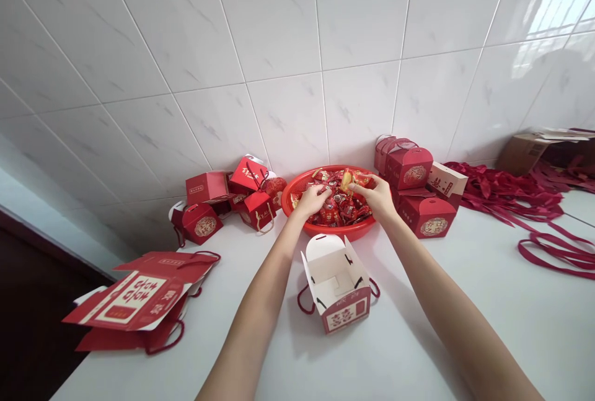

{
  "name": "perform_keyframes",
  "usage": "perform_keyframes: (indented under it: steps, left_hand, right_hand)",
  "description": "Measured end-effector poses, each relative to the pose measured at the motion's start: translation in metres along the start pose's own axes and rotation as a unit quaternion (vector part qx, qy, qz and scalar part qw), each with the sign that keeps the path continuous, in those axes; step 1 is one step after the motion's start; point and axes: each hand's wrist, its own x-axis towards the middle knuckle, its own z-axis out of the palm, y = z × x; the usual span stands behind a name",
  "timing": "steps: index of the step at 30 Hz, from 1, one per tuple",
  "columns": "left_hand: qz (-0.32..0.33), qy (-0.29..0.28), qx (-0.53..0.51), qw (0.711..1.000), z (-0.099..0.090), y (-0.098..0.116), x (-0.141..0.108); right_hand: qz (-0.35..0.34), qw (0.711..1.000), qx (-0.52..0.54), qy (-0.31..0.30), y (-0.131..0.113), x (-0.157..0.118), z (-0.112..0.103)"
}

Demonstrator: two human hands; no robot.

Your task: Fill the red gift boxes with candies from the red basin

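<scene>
A round red plastic basket [356, 233] full of red-and-gold wrapped candies [331, 210] stands against the wall. Over its left side, my left hand [313, 199] has its fingers curled down among the candies; whatever they hold is hidden. My right hand [379, 196], at the basket's right side, pinches a yellow-gold wrapped candy [346, 180] between thumb and fingers. Between my forearms, in front of the basket, an open red-and-white gift box [348, 316] sits upright with its flaps raised. Its white inside shows no candies, and dark red cord handles lie at its sides.
Folded red boxes stand left [202, 224] and right [426, 216] of the basket. Flattened red cartons [139, 295] with cords lie at the table's left edge. Dark red ribbons [502, 193] spread at the right, near a brown cardboard box [520, 152]. White tiled wall [283, 122] bounds the back.
</scene>
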Motion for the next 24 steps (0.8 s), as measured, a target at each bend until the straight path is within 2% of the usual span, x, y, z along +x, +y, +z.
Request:
perform_keyframes:
  steps: [4, 7, 10, 18, 21, 24]
  left_hand:
    - [-0.002, -0.007, -0.02, 1.0, 0.001, 0.007, -0.001]
    - [0.033, -0.01, -0.092, 0.995, -0.002, 0.014, -0.005]
    - [0.035, -0.01, -0.148, 0.988, -0.005, 0.018, -0.011]
    - [0.057, -0.05, -0.174, 0.982, -0.003, 0.011, -0.011]
    - [0.097, -0.034, -0.15, 0.983, -0.004, 0.01, -0.011]
    - [0.148, -0.02, -0.12, 0.982, -0.004, 0.014, -0.014]
  right_hand:
    - [-0.011, 0.999, 0.0, -0.034, -0.008, -0.004, 0.002]
    - [-0.02, 0.998, -0.013, -0.06, -0.01, -0.006, 0.002]
    - [-0.016, 0.998, -0.026, -0.06, -0.011, -0.005, 0.003]
    - [0.018, 0.996, -0.016, -0.08, -0.013, -0.006, 0.002]
    - [0.063, 0.992, 0.006, -0.108, -0.016, -0.005, 0.001]
    - [0.138, 0.973, 0.08, -0.169, -0.022, -0.003, -0.001]
